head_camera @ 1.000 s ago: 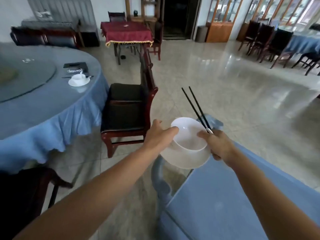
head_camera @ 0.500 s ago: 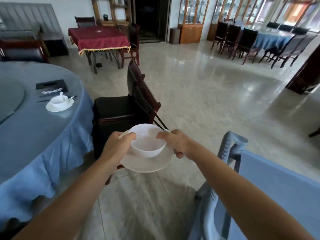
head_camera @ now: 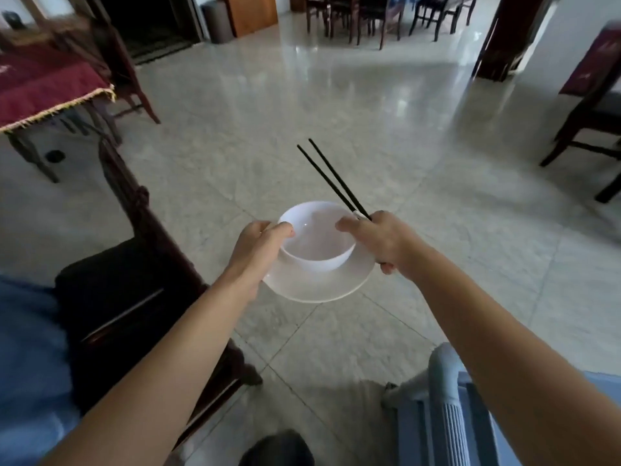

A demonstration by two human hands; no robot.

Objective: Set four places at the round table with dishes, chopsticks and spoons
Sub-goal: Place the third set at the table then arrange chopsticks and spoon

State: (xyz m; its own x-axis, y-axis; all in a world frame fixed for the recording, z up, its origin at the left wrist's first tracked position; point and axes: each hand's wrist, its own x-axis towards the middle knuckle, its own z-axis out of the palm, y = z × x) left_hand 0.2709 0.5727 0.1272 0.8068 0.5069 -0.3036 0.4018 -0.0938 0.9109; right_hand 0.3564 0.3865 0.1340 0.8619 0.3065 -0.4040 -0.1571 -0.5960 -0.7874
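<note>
— Bowl (head_camera: 317,238) and plate (head_camera: 319,284): where are they?

— Carried in the air over the tiled floor (head_camera: 369,129), between both hands. The white bowl sits on the white plate, roughly at its centre, upright.

— How does the left hand (head_camera: 260,245) hold them?

— It is clamped on the left side: thumb hooked over the bowl's rim, the other fingers out of sight under the plate's edge.

— And the right hand (head_camera: 383,240)?

— Closed on the right side, its thumb lying on the bowl's rim. The same hand pinches a pair of black chopsticks (head_camera: 332,178), which stick out from the knuckles, up and to the left, lying close together above the bowl's far rim.

— What is nearby?

— A dark wooden chair (head_camera: 134,297) stands to the left, beside a blue tablecloth (head_camera: 30,364) at the lower left edge. A table with a red cloth (head_camera: 43,92) is further off at the upper left. A pale blue cart handle (head_camera: 447,398) shows at the lower right, beneath the right forearm.
</note>
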